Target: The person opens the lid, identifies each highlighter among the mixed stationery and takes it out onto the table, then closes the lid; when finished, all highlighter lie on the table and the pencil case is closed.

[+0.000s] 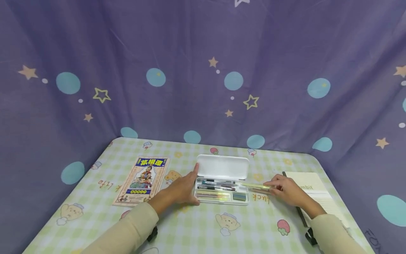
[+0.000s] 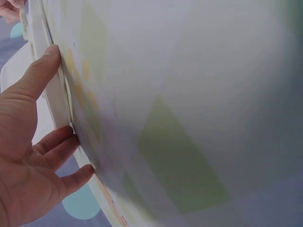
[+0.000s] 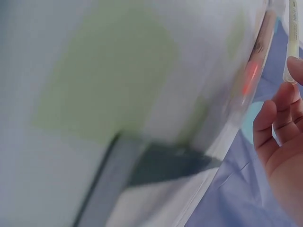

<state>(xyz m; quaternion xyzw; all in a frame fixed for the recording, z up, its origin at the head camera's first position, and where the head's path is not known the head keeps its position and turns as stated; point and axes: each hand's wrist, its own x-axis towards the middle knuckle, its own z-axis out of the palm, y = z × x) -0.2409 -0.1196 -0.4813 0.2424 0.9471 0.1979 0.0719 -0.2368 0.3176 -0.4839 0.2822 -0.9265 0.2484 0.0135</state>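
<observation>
A white pencil case [image 1: 222,166] lies with its lid raised at the middle of the table. Dark-barrelled pens [image 1: 219,188], yellowish pens [image 1: 210,196] and a small blue-grey block [image 1: 239,197] lie inside it. My left hand [image 1: 182,187] rests against the case's left end, thumb by the near corner and fingers spread toward the lid; in the left wrist view its fingertips touch the edge. On the other side my right hand [image 1: 285,188] pinches a pale yellow translucent pen [image 2: 23,21] by one end. That pen [image 3: 293,40] points toward the case.
A colourful printed booklet [image 1: 142,181] lies left of the case. At the right, under my right forearm, lies a cream notebook [image 1: 320,194] with a dark edge strip. Another slim pen [image 3: 255,66] lies on the checked tablecloth [image 1: 190,233] near the case. A purple curtain hangs behind.
</observation>
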